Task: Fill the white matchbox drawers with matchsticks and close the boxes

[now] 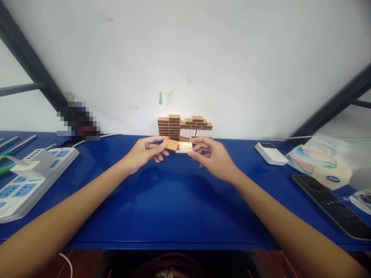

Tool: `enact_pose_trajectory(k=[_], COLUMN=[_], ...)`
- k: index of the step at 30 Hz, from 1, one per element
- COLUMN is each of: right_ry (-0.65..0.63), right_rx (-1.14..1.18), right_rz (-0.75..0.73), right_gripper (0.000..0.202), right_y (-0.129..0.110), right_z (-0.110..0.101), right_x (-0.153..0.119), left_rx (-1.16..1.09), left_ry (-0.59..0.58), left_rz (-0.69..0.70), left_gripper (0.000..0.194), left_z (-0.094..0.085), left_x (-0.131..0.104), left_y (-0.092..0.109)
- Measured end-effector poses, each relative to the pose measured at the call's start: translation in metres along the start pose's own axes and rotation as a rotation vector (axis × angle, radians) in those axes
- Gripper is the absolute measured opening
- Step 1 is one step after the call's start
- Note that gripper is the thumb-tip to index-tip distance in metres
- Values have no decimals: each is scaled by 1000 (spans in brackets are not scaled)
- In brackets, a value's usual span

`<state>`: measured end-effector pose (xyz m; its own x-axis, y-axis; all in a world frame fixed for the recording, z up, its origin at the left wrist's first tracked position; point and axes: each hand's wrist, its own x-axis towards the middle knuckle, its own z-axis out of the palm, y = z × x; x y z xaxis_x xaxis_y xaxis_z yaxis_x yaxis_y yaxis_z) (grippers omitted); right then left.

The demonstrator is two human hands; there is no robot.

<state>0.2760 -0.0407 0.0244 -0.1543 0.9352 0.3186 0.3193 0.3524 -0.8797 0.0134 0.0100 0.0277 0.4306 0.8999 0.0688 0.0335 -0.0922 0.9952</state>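
Observation:
Between my two hands a matchbox (pixel 171 144) is held above the blue table, its white inner tray (pixel 184 151) slid partway out to the right. Red-tipped matches (pixel 185 146) lie in the tray, heads toward the sleeve. My left hand (pixel 146 152) pinches the brown sleeve between thumb and fingers. The tray's right end sits between the thumb and fingers of my right hand (pixel 213 156). Just behind my hands, stacked matchboxes (pixel 169 125) stand against the wall, some with brown sides and some with white ends facing me. My hands partly hide the bottom of the stack.
A power strip (pixel 37 173) with a plugged-in cable lies at the left of the blue table (pixel 174 212). On the right are a white device (pixel 271 153), a clear plastic package (pixel 321 158) and a black phone (pixel 330 204). Dark metal frame bars (pixel 333 96) slant at both sides.

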Motion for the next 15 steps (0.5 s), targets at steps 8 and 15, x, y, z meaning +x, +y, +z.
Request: enact_pose_trajectory(k=[8, 15], right_ry=[-15, -26], right_rx=[27, 51], right_rz=[12, 38], right_gripper=[48, 48], right_y=[3, 4], right_z=[-1, -3], right_x=[1, 2], left_rx=[4, 5], left_ry=[1, -4], left_rz=[-18, -50], left_gripper=[70, 68], left_z=[2, 4], left_x=[0, 1], left_y=[1, -3])
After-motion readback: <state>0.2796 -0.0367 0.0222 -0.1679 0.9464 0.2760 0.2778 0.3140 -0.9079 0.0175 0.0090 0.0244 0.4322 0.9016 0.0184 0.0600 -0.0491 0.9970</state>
